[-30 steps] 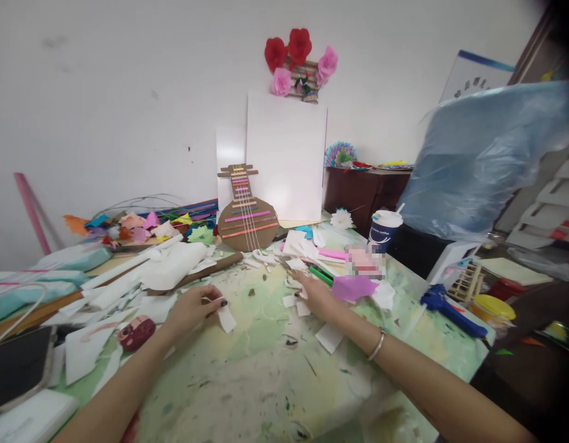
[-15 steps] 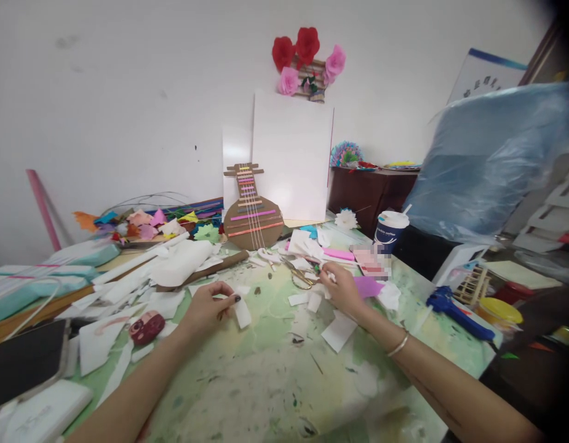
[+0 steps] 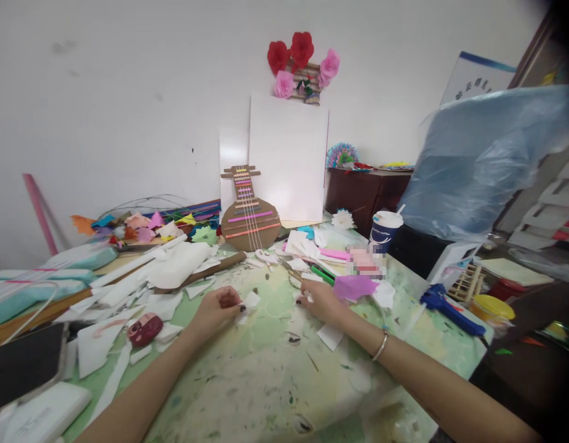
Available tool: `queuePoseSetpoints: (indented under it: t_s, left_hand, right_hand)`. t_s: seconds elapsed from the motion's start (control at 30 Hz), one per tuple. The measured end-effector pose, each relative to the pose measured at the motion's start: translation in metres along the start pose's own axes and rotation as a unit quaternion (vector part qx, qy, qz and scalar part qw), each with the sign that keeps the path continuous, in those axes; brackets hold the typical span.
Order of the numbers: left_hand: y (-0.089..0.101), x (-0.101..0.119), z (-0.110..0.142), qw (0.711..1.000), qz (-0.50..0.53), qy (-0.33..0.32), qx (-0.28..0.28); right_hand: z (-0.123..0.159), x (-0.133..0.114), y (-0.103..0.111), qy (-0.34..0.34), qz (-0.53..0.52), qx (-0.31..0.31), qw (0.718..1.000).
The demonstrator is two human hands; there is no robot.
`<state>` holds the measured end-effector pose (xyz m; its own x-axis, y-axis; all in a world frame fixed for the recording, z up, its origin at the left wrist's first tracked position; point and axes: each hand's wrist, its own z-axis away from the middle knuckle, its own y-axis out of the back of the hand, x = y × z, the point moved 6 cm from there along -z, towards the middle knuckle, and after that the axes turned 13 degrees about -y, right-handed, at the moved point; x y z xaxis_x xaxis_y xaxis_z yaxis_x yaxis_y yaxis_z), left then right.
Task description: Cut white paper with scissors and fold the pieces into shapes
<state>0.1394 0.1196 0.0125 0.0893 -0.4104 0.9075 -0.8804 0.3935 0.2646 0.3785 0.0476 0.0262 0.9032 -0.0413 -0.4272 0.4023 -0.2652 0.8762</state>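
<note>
The paper scrap [image 3: 252,299] looks matt, the metal bracelet [image 3: 381,346] shiny, the board [image 3: 288,160] glossy.

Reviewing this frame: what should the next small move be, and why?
Probably bring the right hand toward the small white paper piece that the left hand seems to pinch: the right sits apart from it, beside the gold-handled metal scissors, so one hand alone has the paper.

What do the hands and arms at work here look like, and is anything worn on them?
The left hand and right hand are human and ungloved, and no sleeves show. A slim, silver-coloured bracelet circles the right wrist; none shows on the left. Dark nail polish shows on both thumbs.
</note>
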Motion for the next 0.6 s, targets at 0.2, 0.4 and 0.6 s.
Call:
queuePoseSetpoints:
  t_s: [0.2, 0.4, 0.6]
  left_hand:
    - [-0.003, -0.006, 0.001, 1.0, 0.013, -0.003, -0.024]
    - [-0.006, -0.007, -0.001, 1.0, 0.002, -0.001, -0.028]
    - [-0.006, -0.001, 0.0, 1.0, 0.021, 0.004, -0.002]
  right_hand:
    - [0.02, 0.01, 0.055, -0.01, -0.087, 0.061, 0.994]
    - [0.068, 0.024, 0.033, 0.061, 0.013, -0.165, 0.984]
    - [0.065, 0.02, 0.029, 0.063, 0.031, -0.144, 0.987]
